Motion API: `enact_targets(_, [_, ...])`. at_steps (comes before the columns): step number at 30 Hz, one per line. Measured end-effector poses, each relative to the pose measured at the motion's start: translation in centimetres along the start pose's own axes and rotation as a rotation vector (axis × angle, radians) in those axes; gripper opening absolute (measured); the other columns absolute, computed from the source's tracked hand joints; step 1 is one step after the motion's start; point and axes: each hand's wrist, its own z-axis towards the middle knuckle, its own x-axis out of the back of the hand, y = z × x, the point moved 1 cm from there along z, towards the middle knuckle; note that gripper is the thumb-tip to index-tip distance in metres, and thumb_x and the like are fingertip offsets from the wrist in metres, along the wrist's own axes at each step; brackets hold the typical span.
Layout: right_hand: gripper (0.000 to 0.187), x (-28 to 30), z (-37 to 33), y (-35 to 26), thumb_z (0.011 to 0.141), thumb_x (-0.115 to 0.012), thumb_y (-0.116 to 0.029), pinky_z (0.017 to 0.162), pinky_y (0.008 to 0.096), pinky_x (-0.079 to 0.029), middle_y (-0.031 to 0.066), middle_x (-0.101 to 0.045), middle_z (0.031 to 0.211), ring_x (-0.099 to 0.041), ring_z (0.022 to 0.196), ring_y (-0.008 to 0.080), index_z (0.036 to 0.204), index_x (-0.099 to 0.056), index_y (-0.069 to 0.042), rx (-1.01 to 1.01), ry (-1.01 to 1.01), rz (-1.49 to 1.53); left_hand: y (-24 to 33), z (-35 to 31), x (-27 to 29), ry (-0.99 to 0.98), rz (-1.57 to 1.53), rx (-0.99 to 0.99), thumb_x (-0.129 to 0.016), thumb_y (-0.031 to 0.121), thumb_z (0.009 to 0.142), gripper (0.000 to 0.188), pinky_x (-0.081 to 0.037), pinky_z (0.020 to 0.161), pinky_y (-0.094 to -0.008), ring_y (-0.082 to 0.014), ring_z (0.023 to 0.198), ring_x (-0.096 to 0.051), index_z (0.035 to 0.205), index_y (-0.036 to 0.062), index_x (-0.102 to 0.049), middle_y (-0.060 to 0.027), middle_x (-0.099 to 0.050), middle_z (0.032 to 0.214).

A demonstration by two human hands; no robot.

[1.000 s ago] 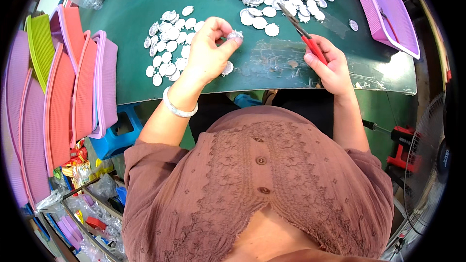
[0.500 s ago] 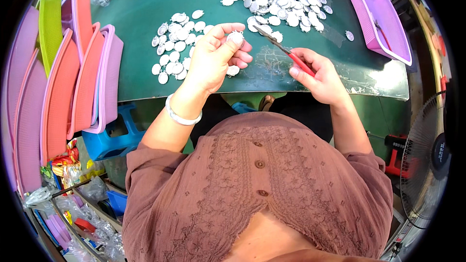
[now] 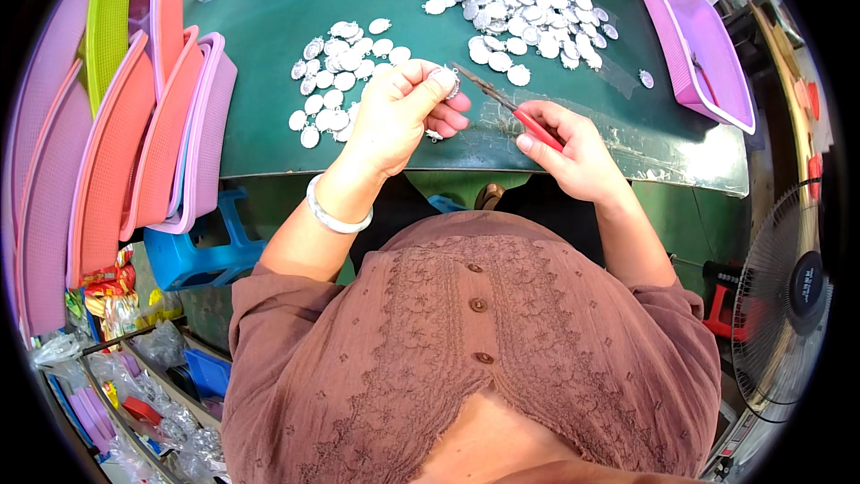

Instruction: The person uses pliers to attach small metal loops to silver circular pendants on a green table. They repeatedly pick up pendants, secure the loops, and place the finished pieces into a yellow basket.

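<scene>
Between thumb and fingers, my left hand [image 3: 408, 112] pinches a small round silver metal pendant [image 3: 451, 82] with a scalloped rim and a tiny loop. My right hand [image 3: 573, 145] is wrapped round the red handles of a pair of pliers [image 3: 491, 92]; their dark jaw tips reach the pendant's edge beside my left fingertips. Whether the jaws grip the loop is too small to tell. To the left of my left hand lies a loose group of similar pendants [image 3: 333, 100], partly hidden by that hand. A much bigger heap of pendants [image 3: 502, 0] lies farther back.
The green table [image 3: 260, 139] carries all this. At its right stands a purple plastic basket [image 3: 694, 45] with a red-handled tool inside. Stacked coloured baskets [image 3: 112, 161] rise at the left, by a blue stool [image 3: 202, 246]. A fan [image 3: 779, 296] stands at the lower right.
My right hand has brought the pliers leftward, so their tips now meet the pendant. My left hand has turned the pendant more edge-on. The whole view has shifted slightly.
</scene>
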Motion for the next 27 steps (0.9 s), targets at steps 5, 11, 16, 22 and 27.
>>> enact_targets(5, [0.036, 0.09, -0.12, -0.29, 0.086, -0.065, -0.021, 0.071, 0.0292, -0.047, 0.0102, -0.064, 0.089, -0.057, 0.078, 0.0141, 0.112, -0.058, 0.002, -0.003, -0.015, -0.004, 0.22, -0.09, -0.15, 0.016, 0.052, -0.034, -0.056, 0.021, 0.094, 0.019, -0.051, 0.057, -0.0243, -0.0139, 0.062, -0.064, 0.089, 0.0033, -0.059, -0.0075, -0.065, 0.077])
enact_targets(11, [0.035, 0.03, -0.19, -0.06, 0.087, -0.064, -0.021, 0.068, 0.0292, -0.047, 0.0103, -0.063, 0.085, -0.056, 0.074, 0.0141, 0.111, -0.058, 0.002, 0.007, -0.003, -0.036, 0.48, -0.26, -0.67, 0.052, 0.109, -0.062, -0.056, 0.02, 0.094, 0.019, -0.049, 0.055, -0.0239, -0.0127, 0.059, -0.061, 0.088, 0.0028, -0.059, -0.0062, -0.064, 0.074])
enact_targets(16, [0.033, -0.09, -0.32, -0.25, 0.087, -0.063, -0.022, 0.066, 0.0295, -0.046, 0.0098, -0.062, 0.081, -0.056, 0.072, 0.0152, 0.109, -0.058, 0.002, -0.022, -0.015, -0.03, -0.14, -0.05, -0.33, 0.041, 0.131, -0.086, -0.057, 0.022, 0.093, 0.02, -0.048, 0.053, -0.0221, -0.0105, 0.057, -0.06, 0.089, 0.0023, -0.06, -0.0051, -0.063, 0.072])
enact_targets(22, [0.03, -0.38, -0.34, 0.03, 0.087, -0.062, -0.021, 0.066, 0.0323, -0.046, 0.0124, -0.062, 0.08, -0.057, 0.071, 0.0194, 0.107, -0.058, 0.001, 0.003, 0.005, -0.072, -0.07, -0.15, -0.58, 0.048, 0.195, -0.091, -0.056, 0.021, 0.095, 0.018, -0.045, 0.052, -0.0197, -0.0073, 0.055, -0.055, 0.086, 0.0056, -0.059, -0.0016, -0.06, 0.067])
enact_targets(27, [0.029, -0.54, -0.35, -0.26, 0.087, -0.061, -0.02, 0.069, 0.0363, -0.047, 0.0167, -0.062, 0.083, -0.06, 0.075, 0.0286, 0.107, -0.058, 0.001, 0.038, 0.003, -0.144, -0.21, -0.12, -0.64, 0.05, 0.214, -0.116, -0.056, 0.022, 0.095, 0.018, -0.042, 0.05, -0.0179, -0.0046, 0.054, -0.05, 0.085, 0.007, -0.058, 0.0004, -0.058, 0.066])
